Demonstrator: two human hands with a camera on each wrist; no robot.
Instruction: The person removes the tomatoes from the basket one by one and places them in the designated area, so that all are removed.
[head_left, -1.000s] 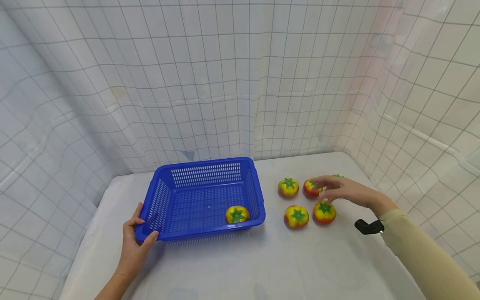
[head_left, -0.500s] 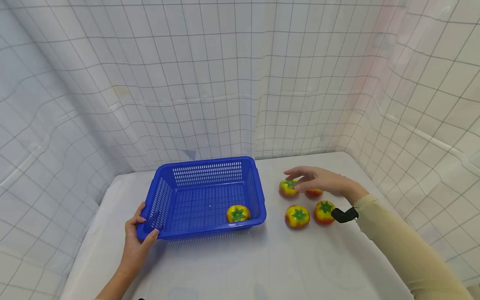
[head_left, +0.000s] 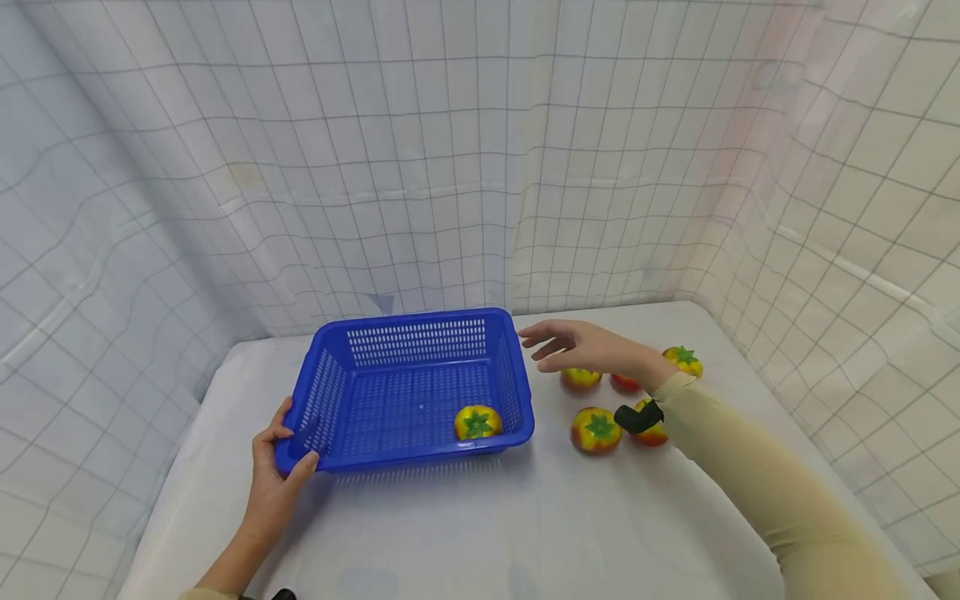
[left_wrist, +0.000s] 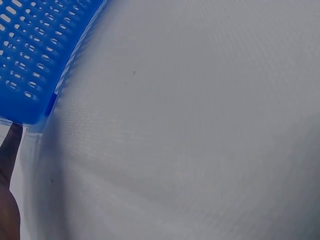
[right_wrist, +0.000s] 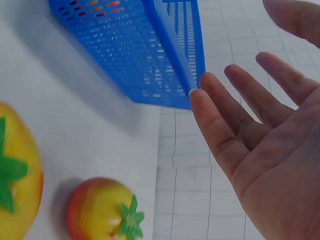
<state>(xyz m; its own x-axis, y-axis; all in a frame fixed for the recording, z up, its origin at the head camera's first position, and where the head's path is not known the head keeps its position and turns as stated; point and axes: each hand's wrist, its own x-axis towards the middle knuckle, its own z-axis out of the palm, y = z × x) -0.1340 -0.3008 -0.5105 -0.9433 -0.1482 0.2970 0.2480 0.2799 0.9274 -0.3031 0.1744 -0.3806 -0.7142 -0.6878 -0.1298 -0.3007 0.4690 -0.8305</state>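
Note:
A blue plastic basket (head_left: pixel 416 460) with slotted walls stands on the white-covered table. One yellow-and-red fruit with a green star-shaped top (head_left: pixel 477 423) lies inside, near its front right corner. My left hand (head_left: pixel 272 492) grips the basket's front left corner, thumb at the front and fingers over the left rim. In the left wrist view only part of that hand (left_wrist: pixel 8 180) shows, against the basket's corner (left_wrist: pixel 35 65). Beside the basket's back right rim is my right hand (head_left: pixel 581 346), holding nothing, its fingers loosely bent. The right wrist view shows its bare palm (right_wrist: pixel 280 145); whether a fingertip touches the rim I cannot tell.
Several similar fruits lie right of the basket: a front fruit (head_left: pixel 596 431), one partly behind the wrist strap (head_left: pixel 652 433), a far right fruit (head_left: pixel 682 360) and others partly under my right hand. Grid-patterned white curtains (head_left: pixel 420 167) enclose the table (head_left: pixel 450 533) at the back and sides.
My right hand has moved left, from above the fruits to the basket's right rim, with nothing in it. The far right fruit has come back into view. My left hand keeps its grip.

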